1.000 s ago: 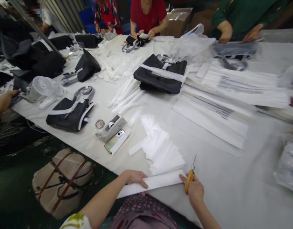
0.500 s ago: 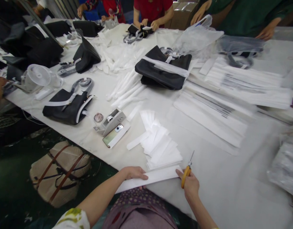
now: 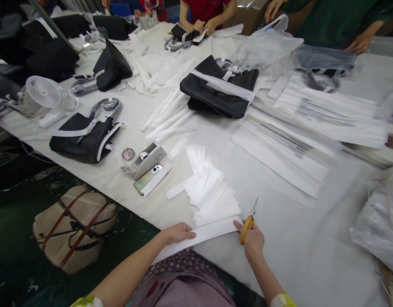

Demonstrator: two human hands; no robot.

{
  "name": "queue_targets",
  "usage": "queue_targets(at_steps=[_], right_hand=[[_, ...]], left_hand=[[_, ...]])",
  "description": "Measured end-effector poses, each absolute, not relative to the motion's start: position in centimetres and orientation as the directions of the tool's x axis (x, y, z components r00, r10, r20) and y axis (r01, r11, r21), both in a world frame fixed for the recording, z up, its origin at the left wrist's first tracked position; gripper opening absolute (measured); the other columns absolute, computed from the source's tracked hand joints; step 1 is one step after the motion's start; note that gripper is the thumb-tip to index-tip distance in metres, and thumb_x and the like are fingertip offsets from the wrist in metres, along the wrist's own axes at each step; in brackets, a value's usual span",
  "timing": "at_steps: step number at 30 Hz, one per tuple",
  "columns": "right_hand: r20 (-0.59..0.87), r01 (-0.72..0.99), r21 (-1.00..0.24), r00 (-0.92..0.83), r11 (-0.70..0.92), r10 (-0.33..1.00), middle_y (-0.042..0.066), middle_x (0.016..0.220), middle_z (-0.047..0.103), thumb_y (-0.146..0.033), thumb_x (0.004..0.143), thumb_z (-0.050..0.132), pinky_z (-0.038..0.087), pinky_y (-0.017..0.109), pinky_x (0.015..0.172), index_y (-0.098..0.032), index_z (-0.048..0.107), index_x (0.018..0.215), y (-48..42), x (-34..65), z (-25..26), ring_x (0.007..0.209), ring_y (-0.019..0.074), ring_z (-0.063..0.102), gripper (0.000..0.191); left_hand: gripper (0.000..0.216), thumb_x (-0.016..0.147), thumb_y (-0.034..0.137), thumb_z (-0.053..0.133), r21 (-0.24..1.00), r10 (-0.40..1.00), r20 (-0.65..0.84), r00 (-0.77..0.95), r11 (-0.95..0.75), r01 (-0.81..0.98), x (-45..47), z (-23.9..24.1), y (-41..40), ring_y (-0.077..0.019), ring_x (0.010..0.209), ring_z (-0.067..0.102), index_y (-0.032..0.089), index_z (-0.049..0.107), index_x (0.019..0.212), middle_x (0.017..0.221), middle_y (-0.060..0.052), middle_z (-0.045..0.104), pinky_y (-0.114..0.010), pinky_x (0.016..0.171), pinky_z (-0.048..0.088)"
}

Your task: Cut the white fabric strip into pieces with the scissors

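A long white strip [image 3: 212, 231] stretches between my two hands at the table's near edge. My left hand [image 3: 179, 233] is closed on it, thumb on top. My right hand [image 3: 252, 238] has yellow-handled scissors [image 3: 247, 228] in its grip, blades pointing up and away. Its fingertips also touch the strip's right end. Just beyond lies a fanned pile of white strips [image 3: 212, 189]. Left of that pile are a tape dispenser [image 3: 147, 160], a phone [image 3: 151, 179] and a small round item [image 3: 128, 154].
Black handbags [image 3: 220, 87] stand about the white table [image 3: 279, 238], with a small fan [image 3: 44, 91] at left. Flat white sheets [image 3: 279, 157] lie to the right, plastic wrap [image 3: 380, 226] at the right edge. A beige backpack [image 3: 74, 230] sits below the table. Co-workers' hands [image 3: 204, 27] work across it.
The view has shifted slightly, so most things appear a little further left. Both my hands keep their hold on the strip and scissors. Across the table, a co-worker's hands have moved over a black bag.
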State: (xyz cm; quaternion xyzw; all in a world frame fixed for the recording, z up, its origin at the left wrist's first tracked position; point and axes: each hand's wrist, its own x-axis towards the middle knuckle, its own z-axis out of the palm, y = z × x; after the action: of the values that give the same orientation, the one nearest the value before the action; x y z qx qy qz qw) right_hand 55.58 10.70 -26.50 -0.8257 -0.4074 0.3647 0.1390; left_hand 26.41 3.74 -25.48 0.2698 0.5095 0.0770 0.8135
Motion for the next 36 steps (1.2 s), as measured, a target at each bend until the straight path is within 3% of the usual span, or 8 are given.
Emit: queue_targets(at_steps=[14,21,27,36], right_hand=[[-0.507,0.598,-0.492,0.394,-0.632,0.767,0.006,0.074,0.068,-0.059,0.059,0.067,0.044,0.036,0.065,-0.021,0.06,0.08,11.5,55.9,-26.2,0.071,0.0278,0.063,0.044],[-0.513,0.617,-0.469,0.393,-0.632,0.764,0.005,0.075,0.068,-0.058,0.06,0.067,0.044,0.036,0.067,-0.023,0.059,0.078,11.8,55.9,-26.0,0.073,0.0272,0.062,0.04],[-0.519,0.643,-0.456,0.37,-0.616,0.771,0.004,0.066,0.065,-0.058,0.061,0.067,0.042,0.036,0.066,-0.023,0.057,0.07,12.0,55.9,-25.8,0.069,0.0272,0.061,0.037],[-0.497,0.639,-0.481,0.365,-0.6,0.788,0.004,0.072,0.068,-0.059,0.058,0.068,0.045,0.034,0.064,-0.022,0.062,0.074,11.8,56.2,-26.3,0.07,0.0264,0.063,0.041]], left_hand=[[0.042,0.065,0.058,0.065,0.496,0.42,-0.837,0.351,0.853,0.163,27.3,-26.1,3.3,-0.0192,0.056,0.058,0.017,0.061,0.074,0.065,-0.003,0.063,-0.029,0.053,0.04],[0.031,0.065,0.043,0.067,0.575,0.526,-0.816,0.24,0.785,0.231,27.2,-25.7,3.7,-0.0104,0.05,0.034,0.017,0.053,0.057,0.049,0.005,0.041,-0.026,0.052,0.022],[0.032,0.062,0.048,0.068,0.523,0.466,-0.845,0.262,0.822,0.224,27.0,-25.2,4.1,-0.0118,0.051,0.038,0.017,0.059,0.064,0.053,0.004,0.047,-0.026,0.052,0.025],[0.026,0.064,0.036,0.064,0.539,0.488,-0.842,0.231,0.786,0.303,27.2,-25.5,4.1,-0.0089,0.049,0.028,0.018,0.048,0.054,0.048,0.007,0.035,-0.027,0.049,0.016]])
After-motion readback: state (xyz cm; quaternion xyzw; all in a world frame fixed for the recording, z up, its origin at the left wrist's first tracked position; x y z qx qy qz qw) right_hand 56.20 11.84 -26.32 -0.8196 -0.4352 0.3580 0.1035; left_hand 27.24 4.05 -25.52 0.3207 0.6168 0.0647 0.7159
